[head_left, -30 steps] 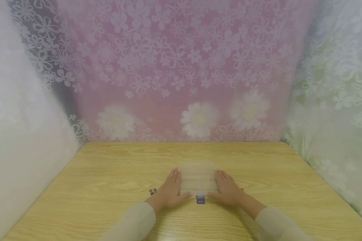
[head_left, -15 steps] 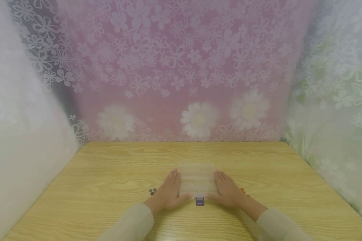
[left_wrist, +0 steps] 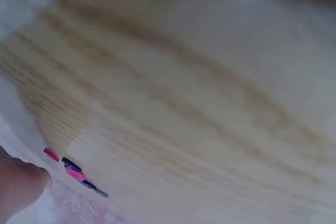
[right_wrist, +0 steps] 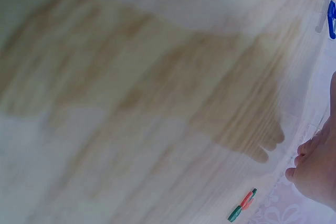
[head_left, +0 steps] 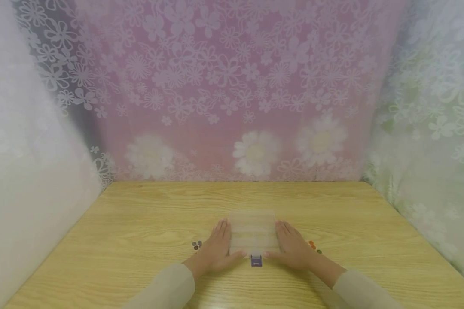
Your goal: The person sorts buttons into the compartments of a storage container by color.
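Observation:
A clear plastic box (head_left: 252, 231) with a blue-purple latch (head_left: 256, 261) at its front lies flat on the table between both hands. Along its left side, my left hand (head_left: 218, 253) rests with straight fingers, its thumb reaching across the front edge. My right hand (head_left: 294, 251) mirrors this on the right side, thumb close to the latch. Dividing lines show through the lid; contents cannot be made out. In the right wrist view the blue latch (right_wrist: 331, 19) appears at the edge, beyond the right hand (right_wrist: 317, 179). The left wrist view catches part of the left hand (left_wrist: 21, 187).
Several small round discs (head_left: 196, 244) lie left of the left hand; from the left wrist they look red, pink and dark (left_wrist: 75, 173). Orange discs (head_left: 311, 244) and a green disc (head_left: 319, 252) lie by the right wrist. Flowered cloth (head_left: 247, 86) surrounds the wooden table (head_left: 147, 206).
The box and both hands have slid slightly toward the person. More of the orange discs and the green one now show beside the right wrist.

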### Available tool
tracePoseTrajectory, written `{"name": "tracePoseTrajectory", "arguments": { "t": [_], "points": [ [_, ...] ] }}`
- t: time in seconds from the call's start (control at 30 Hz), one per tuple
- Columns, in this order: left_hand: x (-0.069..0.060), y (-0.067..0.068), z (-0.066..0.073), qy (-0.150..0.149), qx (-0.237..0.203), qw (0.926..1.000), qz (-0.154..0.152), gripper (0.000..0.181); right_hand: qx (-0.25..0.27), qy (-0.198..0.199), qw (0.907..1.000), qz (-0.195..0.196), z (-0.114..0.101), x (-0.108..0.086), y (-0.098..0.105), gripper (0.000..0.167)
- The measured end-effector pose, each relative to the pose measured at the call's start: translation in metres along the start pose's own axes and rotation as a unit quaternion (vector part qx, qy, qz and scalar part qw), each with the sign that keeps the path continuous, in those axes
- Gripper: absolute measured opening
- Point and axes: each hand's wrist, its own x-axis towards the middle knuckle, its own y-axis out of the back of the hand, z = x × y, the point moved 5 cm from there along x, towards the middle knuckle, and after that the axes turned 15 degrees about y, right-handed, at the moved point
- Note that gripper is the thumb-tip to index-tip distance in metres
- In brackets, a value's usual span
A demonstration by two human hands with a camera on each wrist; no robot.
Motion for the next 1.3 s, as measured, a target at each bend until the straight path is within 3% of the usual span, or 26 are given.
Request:
{"name": "tracePoseTrajectory", "arguments": {
  "t": [0.33,0.87,1.13,1.3],
  "points": [
    [-0.0045,-0.0007,0.0006,-0.005,-0.004,1.0,-0.002,0.088,-0.013,0.02,0.9996,0.014,0.0021,-0.0037,-0.0038,0.1],
    [-0.0076,0.0025,0.0016,-0.011,-0.006,0.9999,-0.004,0.087,0.041,-0.018,0.9989,-0.011,0.0033,-0.0078,-0.0057,0.105],
    [-0.0068,0.0013,-0.0003,-0.006,0.002,1.0,-0.001,0.09,0.029,-0.028,0.999,-0.019,0.0038,-0.009,-0.0063,0.106],
    [-0.0067,0.0065,-0.0031,-0.025,0.002,0.9996,0.015,0.087,0.024,-0.03,0.999,-0.022,0.0026,-0.0094,-0.005,0.105]
  ]
}}
